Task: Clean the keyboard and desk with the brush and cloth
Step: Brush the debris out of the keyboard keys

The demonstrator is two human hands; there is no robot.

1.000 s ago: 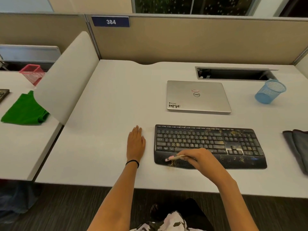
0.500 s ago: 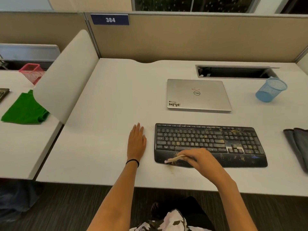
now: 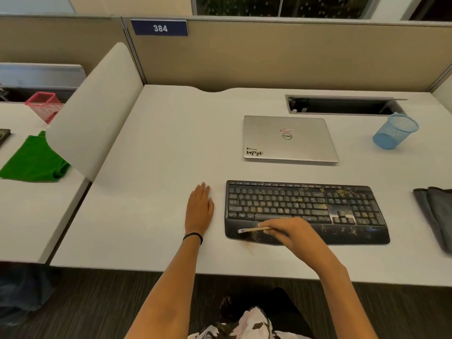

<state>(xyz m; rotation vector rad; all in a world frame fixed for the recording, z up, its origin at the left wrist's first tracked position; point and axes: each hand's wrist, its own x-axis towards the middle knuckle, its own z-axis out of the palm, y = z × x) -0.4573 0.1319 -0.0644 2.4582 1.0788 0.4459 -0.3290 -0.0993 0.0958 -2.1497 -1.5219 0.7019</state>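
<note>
Keyboard point(image 3: 293, 204) with crumbs point(image 3: 343, 191) is seen on the white cubicle desk point(image 3: 159, 167), brush point(image 3: 252, 230) gripped by right hand point(image 3: 296, 232), left hand point(image 3: 198, 211) laid flat.

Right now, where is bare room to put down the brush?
Widest: left of the left hand, up to the curved divider. Also between keyboard and laptop, and between keyboard and grey cloth. Crowded: the keyboard's near-left corner, where the right hand holds the brush.

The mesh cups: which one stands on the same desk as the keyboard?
The blue mesh cup, at the far right of the desk that holds the keyboard. The pink mesh cup stands on the neighbouring desk, past the divider.
</note>
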